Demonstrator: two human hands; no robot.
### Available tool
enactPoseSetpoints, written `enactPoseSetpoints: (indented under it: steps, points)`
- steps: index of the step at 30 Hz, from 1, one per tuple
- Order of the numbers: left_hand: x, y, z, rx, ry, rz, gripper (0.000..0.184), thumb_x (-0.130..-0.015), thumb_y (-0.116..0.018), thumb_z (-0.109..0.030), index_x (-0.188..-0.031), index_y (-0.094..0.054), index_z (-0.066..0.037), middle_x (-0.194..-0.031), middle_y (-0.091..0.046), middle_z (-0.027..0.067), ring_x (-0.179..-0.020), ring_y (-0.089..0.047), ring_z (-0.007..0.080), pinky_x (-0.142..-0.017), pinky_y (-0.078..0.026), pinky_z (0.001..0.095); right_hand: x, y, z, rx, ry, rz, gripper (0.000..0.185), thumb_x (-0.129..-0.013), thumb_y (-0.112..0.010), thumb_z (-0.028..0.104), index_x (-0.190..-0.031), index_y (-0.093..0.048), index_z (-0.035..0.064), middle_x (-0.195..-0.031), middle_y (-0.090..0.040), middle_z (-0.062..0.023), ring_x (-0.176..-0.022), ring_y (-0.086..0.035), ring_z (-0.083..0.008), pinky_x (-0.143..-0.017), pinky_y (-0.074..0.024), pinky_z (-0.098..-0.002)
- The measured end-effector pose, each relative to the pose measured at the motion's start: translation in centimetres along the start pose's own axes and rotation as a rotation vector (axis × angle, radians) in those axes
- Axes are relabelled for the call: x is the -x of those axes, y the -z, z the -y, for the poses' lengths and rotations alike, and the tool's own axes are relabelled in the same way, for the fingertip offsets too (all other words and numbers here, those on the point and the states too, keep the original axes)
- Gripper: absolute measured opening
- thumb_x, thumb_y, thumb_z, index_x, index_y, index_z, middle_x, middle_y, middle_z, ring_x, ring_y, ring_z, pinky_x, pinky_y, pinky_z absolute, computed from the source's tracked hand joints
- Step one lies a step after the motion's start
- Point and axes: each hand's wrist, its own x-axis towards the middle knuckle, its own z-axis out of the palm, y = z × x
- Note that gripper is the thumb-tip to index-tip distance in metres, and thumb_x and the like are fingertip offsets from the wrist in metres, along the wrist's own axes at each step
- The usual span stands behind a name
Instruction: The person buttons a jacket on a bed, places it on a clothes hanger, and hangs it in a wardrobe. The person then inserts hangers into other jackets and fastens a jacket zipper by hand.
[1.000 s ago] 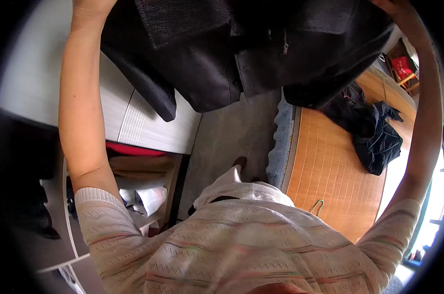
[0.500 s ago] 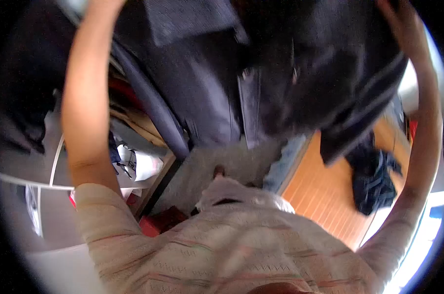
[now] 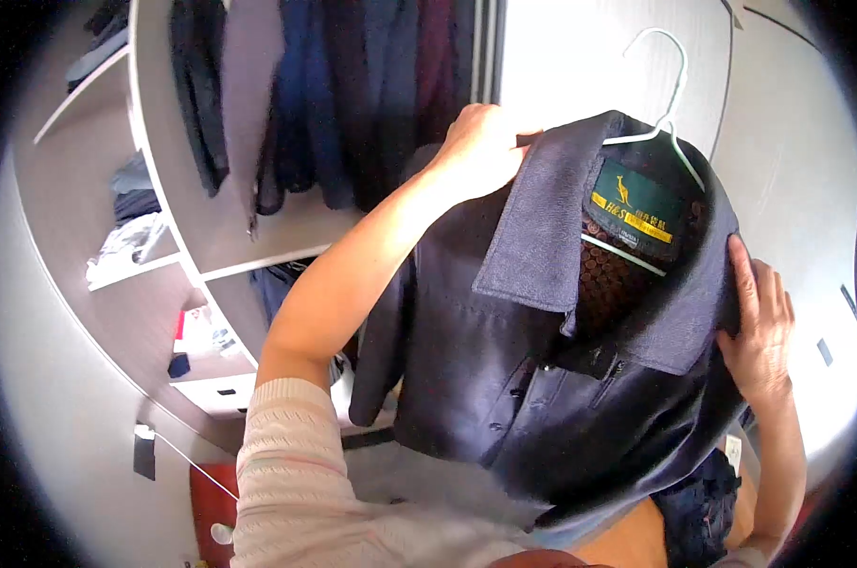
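A dark button-front jacket (image 3: pixel 466 350) with a wide collar and a green label (image 3: pixel 636 208) inside the neck hangs in front of me. Its shoulders sit on a white hanger (image 3: pixel 676 90), whose hook rises above the collar. With my left hand (image 3: pixel 480 151) I grip the jacket's shoulder beside the collar, close to the hanger's arm; the fingertips are partly hidden. My right hand (image 3: pixel 759 327) is closed at the opposite shoulder, fingers pressed along the collar's outer edge.
Behind on the left stands an open wardrobe (image 3: pixel 154 180) with several hanging garments (image 3: pixel 324 95) and folded clothes (image 3: pixel 135 227) on shelves. A pale door panel (image 3: pixel 570 57) is behind the hanger. Dark clothing (image 3: pixel 698 511) lies on a wooden surface (image 3: pixel 627 540) at lower right.
My view has tilted up from the floor to the wardrobe. The jacket's collar, label and hanger now show, and both hands are fully in view at its shoulders.
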Motion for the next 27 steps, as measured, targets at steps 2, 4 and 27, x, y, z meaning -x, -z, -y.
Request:
enactPoseSetpoints:
  steps: [2, 4, 27]
  points:
    - [0.8, 4.7, 3.0, 0.050, 0.023, -0.028, 0.017, -0.078, -0.064, -0.011, -0.089, -0.064, 0.002, -0.075, -0.065, 0.0128, -0.070, -0.061, 0.0128, -0.064, -0.048, 0.0275, -4.1, 2.9, 3.0, -0.074, 0.045, -0.112, 0.107, -0.040, -0.073, -0.005, -0.138, -0.035, 0.0158, -0.099, -0.052, -0.0101, -0.091, -0.054, -0.0290, -0.081, -0.0462, -0.0374]
    - [2.0, 9.9, 6.6, 0.103, 0.061, -0.056, 0.017, -0.077, -0.064, -0.011, -0.088, -0.064, 0.001, -0.076, -0.065, 0.0141, -0.071, -0.061, 0.0184, -0.065, -0.048, 0.0295, -8.3, 5.3, 7.0, -0.131, 0.074, -0.165, 0.101, -0.042, -0.073, -0.004, -0.135, -0.040, 0.0152, -0.093, -0.053, -0.0104, -0.087, -0.055, -0.0291, -0.078, -0.0476, -0.0364]
    - [0.1, 12.8, -9.1, -0.090, 0.004, 0.000, 0.022, -0.075, -0.068, -0.023, -0.086, -0.068, -0.004, -0.075, -0.067, 0.0119, -0.069, -0.063, 0.0163, -0.066, -0.048, 0.0281, 1.2, 4.0, -1.2, -0.149, 0.038, -0.445, 0.088, -0.049, -0.062, -0.009, -0.133, -0.039, 0.0098, -0.099, -0.048, -0.0152, -0.089, -0.053, -0.0329, -0.079, -0.0478, -0.0401]
